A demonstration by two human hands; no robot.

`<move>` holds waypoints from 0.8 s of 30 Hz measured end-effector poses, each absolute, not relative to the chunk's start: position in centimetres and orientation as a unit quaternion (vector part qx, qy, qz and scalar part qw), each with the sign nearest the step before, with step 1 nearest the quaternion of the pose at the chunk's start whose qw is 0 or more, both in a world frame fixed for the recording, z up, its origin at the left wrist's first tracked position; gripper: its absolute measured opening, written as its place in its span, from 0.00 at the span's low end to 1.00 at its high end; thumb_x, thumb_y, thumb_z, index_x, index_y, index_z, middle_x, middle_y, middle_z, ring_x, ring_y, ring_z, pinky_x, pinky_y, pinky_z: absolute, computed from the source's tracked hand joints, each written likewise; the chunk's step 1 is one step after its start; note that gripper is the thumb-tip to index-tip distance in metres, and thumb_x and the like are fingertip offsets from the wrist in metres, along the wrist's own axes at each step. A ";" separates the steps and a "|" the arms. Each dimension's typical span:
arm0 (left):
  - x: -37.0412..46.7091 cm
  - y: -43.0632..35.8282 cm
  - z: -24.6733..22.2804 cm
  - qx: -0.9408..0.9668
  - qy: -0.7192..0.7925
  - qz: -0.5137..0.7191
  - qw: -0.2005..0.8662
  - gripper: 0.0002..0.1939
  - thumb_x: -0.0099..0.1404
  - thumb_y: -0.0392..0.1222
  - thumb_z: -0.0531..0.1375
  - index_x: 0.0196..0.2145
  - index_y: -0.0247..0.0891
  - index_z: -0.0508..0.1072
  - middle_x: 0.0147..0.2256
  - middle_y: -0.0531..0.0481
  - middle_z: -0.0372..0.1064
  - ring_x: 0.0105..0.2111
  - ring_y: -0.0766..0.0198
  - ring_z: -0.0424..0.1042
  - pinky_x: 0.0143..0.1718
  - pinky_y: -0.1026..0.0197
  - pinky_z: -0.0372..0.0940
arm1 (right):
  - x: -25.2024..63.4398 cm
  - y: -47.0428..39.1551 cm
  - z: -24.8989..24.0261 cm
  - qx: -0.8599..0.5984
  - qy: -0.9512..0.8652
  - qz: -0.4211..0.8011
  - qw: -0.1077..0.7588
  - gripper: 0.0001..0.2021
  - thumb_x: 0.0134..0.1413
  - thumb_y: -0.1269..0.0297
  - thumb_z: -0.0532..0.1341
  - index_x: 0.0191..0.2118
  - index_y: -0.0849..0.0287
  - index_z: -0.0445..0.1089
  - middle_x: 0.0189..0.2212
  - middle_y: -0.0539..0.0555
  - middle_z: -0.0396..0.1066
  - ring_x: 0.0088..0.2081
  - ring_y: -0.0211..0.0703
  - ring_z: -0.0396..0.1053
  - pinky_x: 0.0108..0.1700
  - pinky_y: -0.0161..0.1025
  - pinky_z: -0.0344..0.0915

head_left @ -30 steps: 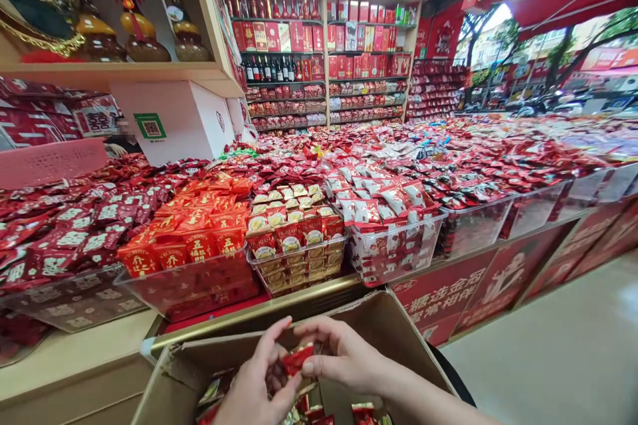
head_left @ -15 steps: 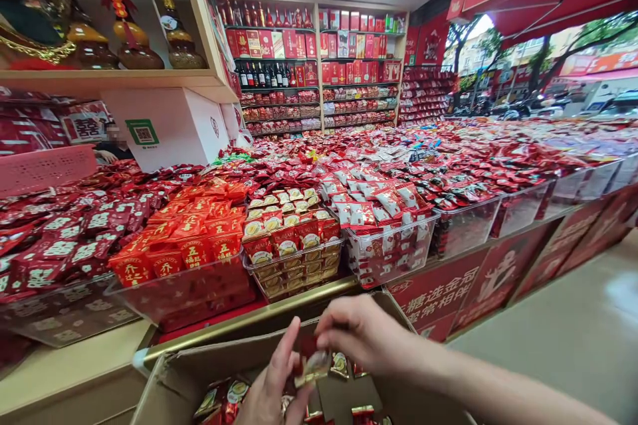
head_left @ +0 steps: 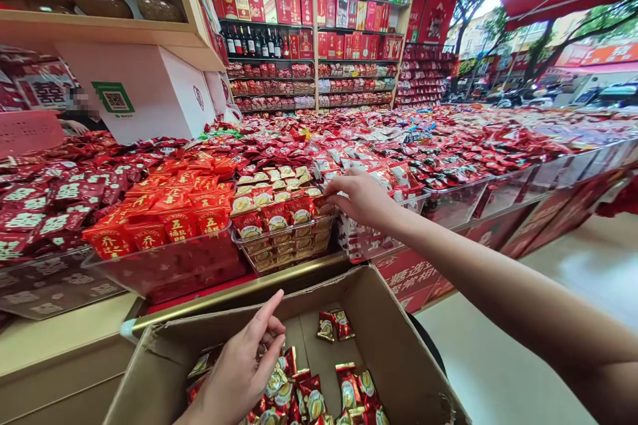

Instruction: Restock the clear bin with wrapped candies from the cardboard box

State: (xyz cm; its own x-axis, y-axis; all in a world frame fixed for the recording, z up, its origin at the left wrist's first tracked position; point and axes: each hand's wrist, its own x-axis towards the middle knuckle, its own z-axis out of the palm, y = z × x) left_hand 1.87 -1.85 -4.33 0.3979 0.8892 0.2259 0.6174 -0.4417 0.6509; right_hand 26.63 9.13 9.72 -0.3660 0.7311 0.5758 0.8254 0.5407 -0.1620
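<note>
My right hand [head_left: 359, 198] reaches to the right front corner of a clear bin of red and gold durian candies [head_left: 277, 211]. Its fingers are pressed together at the candy there; whatever they pinch is too hidden to name. Over the open cardboard box [head_left: 399, 319] hovers my left hand [head_left: 249, 352], index finger and thumb apart, nothing between them. Inside the box lie loose red and gold candy packets [head_left: 312, 398], with two more [head_left: 335, 325] near its far wall.
Bins of orange-red packets [head_left: 184, 212] and dark red packets [head_left: 50, 202] stand left, red and white packets [head_left: 401, 176] right. Shelves of bottles and boxes [head_left: 264, 6] line the back. A gold counter edge [head_left: 299, 277] runs behind the box.
My right hand has moved up and away from my left hand, out of the box to the candy bin. My left hand has shifted left and let go of the packet. The view has tilted down.
</note>
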 end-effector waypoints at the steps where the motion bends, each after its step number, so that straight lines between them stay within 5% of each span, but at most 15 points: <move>1: 1.8 -1.8 -4.3 0.802 0.470 0.281 0.239 0.28 0.62 0.36 0.48 0.57 0.50 0.41 0.34 0.55 0.62 0.29 0.70 0.66 0.34 0.67 0.63 | 26.6 9.3 9.5 -0.479 -0.821 -0.080 0.300 0.06 0.47 0.67 0.57 0.32 0.58 0.71 0.27 0.53 0.69 0.34 0.44 0.58 0.36 0.38 0.51; 24: 1.8 -1.7 -4.9 0.848 0.451 0.201 0.194 0.22 0.62 0.38 0.48 0.54 0.43 0.51 0.33 0.53 0.66 0.30 0.68 0.68 0.34 0.66 0.64 | 26.3 11.2 12.1 -0.461 -0.869 -0.119 0.134 0.08 0.45 0.62 0.59 0.30 0.58 0.74 0.40 0.55 0.68 0.43 0.50 0.53 0.41 0.43 0.47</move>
State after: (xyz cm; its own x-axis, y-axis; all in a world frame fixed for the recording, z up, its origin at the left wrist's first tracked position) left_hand 1.78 -1.68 -4.95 0.5134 0.8421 0.1651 0.6863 -0.5184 0.5101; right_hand 26.27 11.23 12.06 -0.5395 0.7694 0.3420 0.8330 0.5468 0.0841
